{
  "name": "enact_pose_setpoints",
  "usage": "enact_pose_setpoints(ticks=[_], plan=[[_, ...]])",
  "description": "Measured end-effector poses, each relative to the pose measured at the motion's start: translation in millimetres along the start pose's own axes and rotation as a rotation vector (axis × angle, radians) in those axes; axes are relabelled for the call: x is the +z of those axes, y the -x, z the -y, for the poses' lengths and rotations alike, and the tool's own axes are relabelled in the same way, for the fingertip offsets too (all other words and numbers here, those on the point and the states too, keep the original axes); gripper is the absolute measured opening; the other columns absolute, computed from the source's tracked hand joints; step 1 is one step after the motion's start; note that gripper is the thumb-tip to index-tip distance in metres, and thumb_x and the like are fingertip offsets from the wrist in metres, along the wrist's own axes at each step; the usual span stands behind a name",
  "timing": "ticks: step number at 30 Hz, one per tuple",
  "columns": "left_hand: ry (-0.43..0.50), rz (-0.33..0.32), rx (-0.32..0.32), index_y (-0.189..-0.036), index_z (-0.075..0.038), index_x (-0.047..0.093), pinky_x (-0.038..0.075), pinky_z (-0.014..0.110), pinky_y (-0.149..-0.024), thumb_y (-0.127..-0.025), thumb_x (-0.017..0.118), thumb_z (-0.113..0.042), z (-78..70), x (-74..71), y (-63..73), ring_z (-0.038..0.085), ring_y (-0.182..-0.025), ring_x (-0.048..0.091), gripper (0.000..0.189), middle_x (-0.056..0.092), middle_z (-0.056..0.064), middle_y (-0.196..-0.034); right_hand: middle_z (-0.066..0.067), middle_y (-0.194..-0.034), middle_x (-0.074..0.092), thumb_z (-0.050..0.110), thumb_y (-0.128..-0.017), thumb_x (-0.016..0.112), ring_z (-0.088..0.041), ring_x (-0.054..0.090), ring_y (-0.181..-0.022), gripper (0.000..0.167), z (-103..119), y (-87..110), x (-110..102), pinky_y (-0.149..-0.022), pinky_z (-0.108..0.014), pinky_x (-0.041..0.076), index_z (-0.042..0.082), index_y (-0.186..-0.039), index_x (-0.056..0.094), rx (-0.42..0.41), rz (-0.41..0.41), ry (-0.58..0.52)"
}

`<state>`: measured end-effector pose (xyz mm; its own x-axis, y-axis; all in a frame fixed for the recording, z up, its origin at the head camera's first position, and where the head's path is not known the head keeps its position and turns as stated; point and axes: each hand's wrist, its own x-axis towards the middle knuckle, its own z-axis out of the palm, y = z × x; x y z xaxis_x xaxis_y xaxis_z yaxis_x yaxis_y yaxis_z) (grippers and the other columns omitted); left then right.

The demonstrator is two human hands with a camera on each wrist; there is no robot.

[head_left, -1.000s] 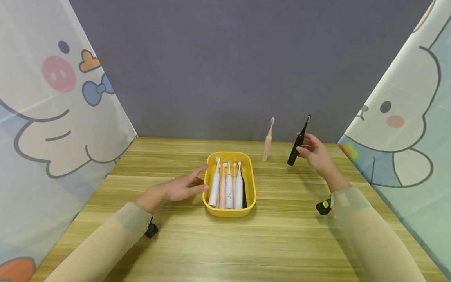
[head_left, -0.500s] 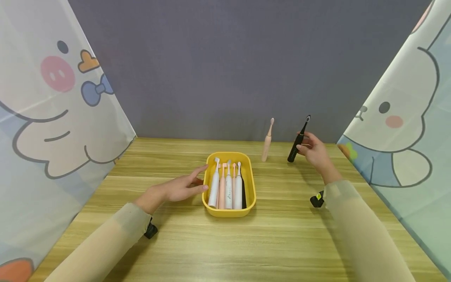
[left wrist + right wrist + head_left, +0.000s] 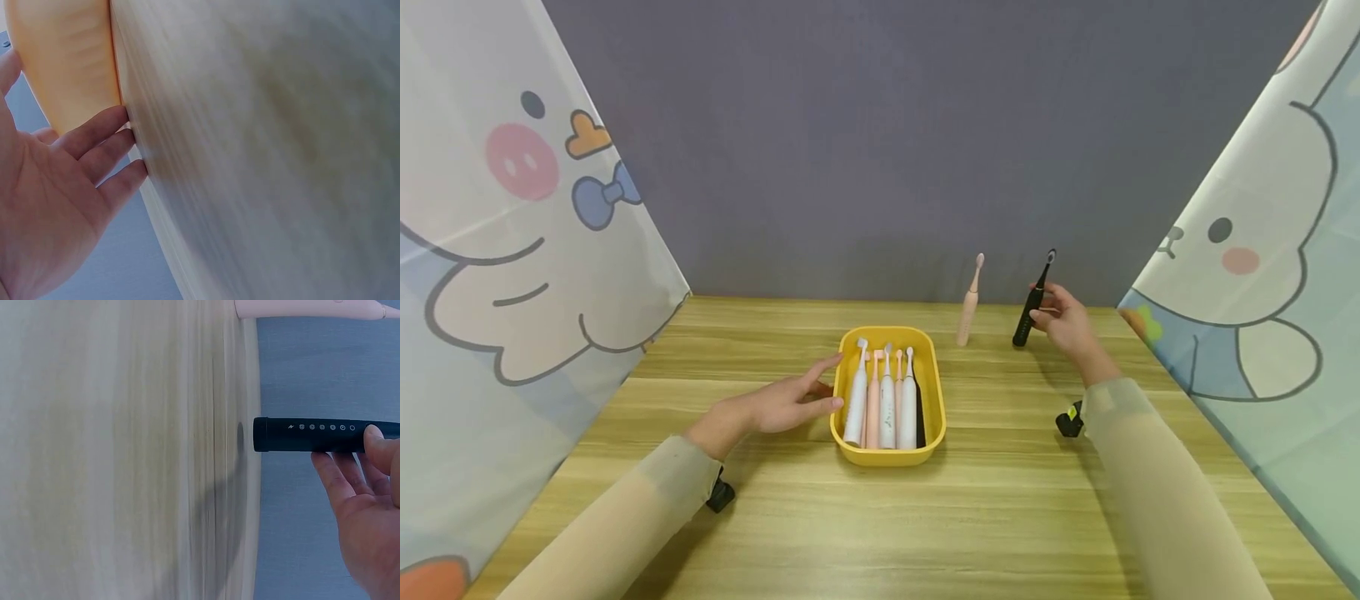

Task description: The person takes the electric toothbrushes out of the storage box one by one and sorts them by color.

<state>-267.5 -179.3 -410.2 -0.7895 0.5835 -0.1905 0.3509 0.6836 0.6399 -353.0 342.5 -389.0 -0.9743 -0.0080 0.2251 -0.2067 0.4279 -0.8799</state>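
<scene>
My right hand (image 3: 1066, 323) pinches a black electric toothbrush (image 3: 1030, 315) between thumb and fingers, brush head up. In the right wrist view its handle (image 3: 306, 434) shows a row of small icons. The base is at or just above the tabletop; whether it touches, I cannot tell. To its left a pink electric toothbrush (image 3: 969, 312) stands upright by itself. My left hand (image 3: 782, 403) has its fingers loosely extended at the left side of a yellow basket (image 3: 938, 408), thumb near the rim. White toothbrushes (image 3: 907, 408), pink ones (image 3: 873, 404) and a black one lie inside.
The wood-grain table (image 3: 880, 533) ends at a grey backdrop (image 3: 880, 167) behind the standing toothbrush. Cartoon-printed panels (image 3: 512, 250) flank the table on the left and right.
The black toothbrush has come slightly closer to vertical, its head shifting left. My right wrist and forearm have moved a little left. The left hand stays at the basket.
</scene>
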Motion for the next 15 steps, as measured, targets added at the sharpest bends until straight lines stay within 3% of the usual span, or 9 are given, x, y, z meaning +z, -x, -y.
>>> enact_pose_setpoints(ticks=[15], plan=[[-0.013, -0.005, -0.004, -0.178, -0.039, 0.002, 0.037, 0.066, -0.128, -0.108, 0.05, -0.072, 0.9, 0.8, -0.4, 0.041, -0.152, 0.054, 0.09, 0.057, 0.017, -0.164, -0.038, -0.15, 0.052, -0.005, -0.111, 0.056, -0.056, 0.054, -0.142, 0.058, -0.4, -0.5, 8.8, -0.085, -0.007, 0.055, 0.0, -0.166, 0.039, 0.002, 0.031, -0.003]])
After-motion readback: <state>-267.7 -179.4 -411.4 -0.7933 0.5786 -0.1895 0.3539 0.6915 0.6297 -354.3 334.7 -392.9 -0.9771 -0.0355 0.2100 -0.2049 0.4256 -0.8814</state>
